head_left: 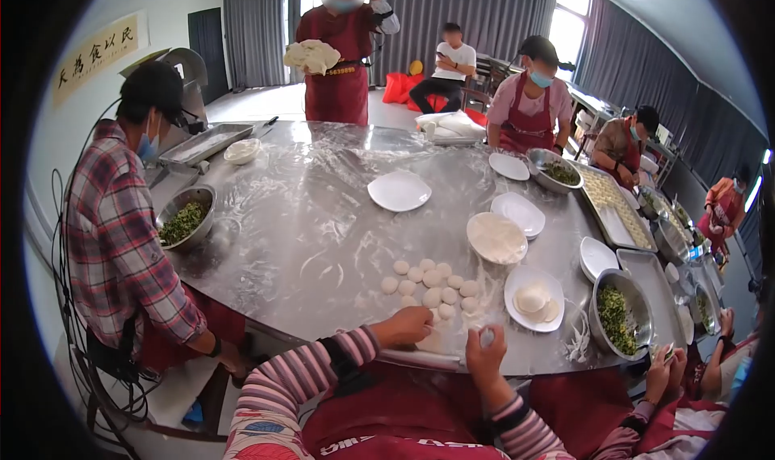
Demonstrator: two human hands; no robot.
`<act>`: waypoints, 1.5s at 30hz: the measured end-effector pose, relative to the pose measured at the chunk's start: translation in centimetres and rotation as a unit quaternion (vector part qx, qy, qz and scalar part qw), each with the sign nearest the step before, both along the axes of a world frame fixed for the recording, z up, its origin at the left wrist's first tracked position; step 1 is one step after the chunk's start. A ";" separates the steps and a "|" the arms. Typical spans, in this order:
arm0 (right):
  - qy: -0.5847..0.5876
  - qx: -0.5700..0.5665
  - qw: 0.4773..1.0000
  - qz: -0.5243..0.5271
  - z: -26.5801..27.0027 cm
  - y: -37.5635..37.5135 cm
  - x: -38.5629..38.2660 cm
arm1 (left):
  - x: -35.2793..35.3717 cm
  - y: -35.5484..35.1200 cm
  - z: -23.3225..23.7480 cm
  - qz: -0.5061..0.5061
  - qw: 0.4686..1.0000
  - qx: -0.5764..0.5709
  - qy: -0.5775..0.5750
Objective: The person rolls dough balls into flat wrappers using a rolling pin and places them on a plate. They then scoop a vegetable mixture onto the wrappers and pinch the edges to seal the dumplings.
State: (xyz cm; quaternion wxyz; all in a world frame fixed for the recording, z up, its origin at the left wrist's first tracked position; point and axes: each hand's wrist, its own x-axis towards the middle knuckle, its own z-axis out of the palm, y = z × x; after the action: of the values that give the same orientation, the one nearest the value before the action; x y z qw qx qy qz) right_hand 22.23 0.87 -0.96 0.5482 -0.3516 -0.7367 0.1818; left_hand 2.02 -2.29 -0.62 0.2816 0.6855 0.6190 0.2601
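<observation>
At the near edge of the steel table (315, 242), my left hand (406, 325) is closed, its fingertips down by a pale floury patch. What it grips, if anything, is hidden. Just to the right, my right hand (486, 353) is curled closed, with something pale and small showing between thumb and fingers that I cannot make out. Several round dough pieces (432, 278) lie just beyond my hands. Beyond my right hand, a white plate (555, 321) carries flattened dough rounds (533, 298). Past the dough pieces stands a bowl of flour (496, 238).
A metal bowl of chopped green filling (620, 315) stands right, beside a metal tray (652, 286). White plates (400, 191) lie farther off. A seated person (129, 218) is at left near another filling bowl (186, 218). Across the table a standing person (339, 64) holds dough (312, 56).
</observation>
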 end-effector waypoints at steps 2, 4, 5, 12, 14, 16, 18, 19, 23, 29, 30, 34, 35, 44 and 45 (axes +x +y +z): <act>0.013 -0.006 1.000 -0.002 0.3 0.2 -0.3 | -0.2 -0.1 0.5 0.001 1.000 -0.010 -0.027; 0.012 -0.025 0.999 -0.022 0.2 0.5 -0.8 | 0.0 -0.4 1.2 -0.037 0.999 -0.028 -0.006; -0.002 -0.031 0.999 -0.038 0.3 2.0 -1.9 | 0.2 0.0 1.0 -0.041 0.998 -0.037 -0.006; -0.026 0.026 0.999 -0.020 0.9 0.8 -0.6 | -0.2 0.9 1.1 -0.084 0.992 -0.076 0.061; 0.006 0.004 1.000 0.014 0.5 -1.2 0.7 | -1.0 0.3 -0.4 -0.005 1.000 -0.015 -0.011; 0.010 -0.016 1.000 0.010 0.2 -0.8 0.5 | -1.4 0.0 0.2 0.004 0.999 -0.022 -0.038; 0.008 -0.042 0.999 0.002 -0.3 0.0 0.0 | -0.8 -0.1 0.4 -0.059 0.998 -0.016 0.021; 0.001 -0.027 1.000 -0.008 -0.2 1.6 -1.1 | -0.2 0.1 0.5 -0.061 0.998 -0.020 0.021; 0.000 -0.009 1.000 -0.005 1.5 4.3 -3.6 | 0.5 1.5 0.5 -0.031 0.998 -0.051 0.037; 0.014 -0.027 0.999 0.009 -0.8 0.3 0.1 | -0.6 0.2 -0.1 -0.026 0.999 -0.037 -0.018; 0.039 -0.066 0.997 0.022 -1.1 -0.2 0.4 | -0.6 -0.1 -0.5 -0.001 0.998 -0.031 -0.058; -0.005 -0.011 1.000 -0.020 0.4 3.3 -2.4 | 0.8 0.4 0.5 -0.026 0.999 -0.003 0.019; -0.005 -0.010 1.000 -0.022 0.2 3.6 -2.5 | 1.1 0.9 0.3 0.001 0.999 -0.001 0.032; 0.032 -0.053 0.998 0.031 -0.6 0.2 0.3 | 0.4 -0.5 0.1 -0.004 0.997 -0.050 -0.054; 0.016 -0.033 0.999 0.000 -0.4 1.1 -0.5 | 0.6 -0.6 0.2 -0.012 0.999 -0.034 -0.019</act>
State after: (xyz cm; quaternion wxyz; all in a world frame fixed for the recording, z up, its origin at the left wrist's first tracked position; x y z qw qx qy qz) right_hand 21.70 1.95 -1.40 0.5481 -0.3664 -0.7214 0.2120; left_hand 2.58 -2.89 -0.37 0.3195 0.6776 0.6138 0.2489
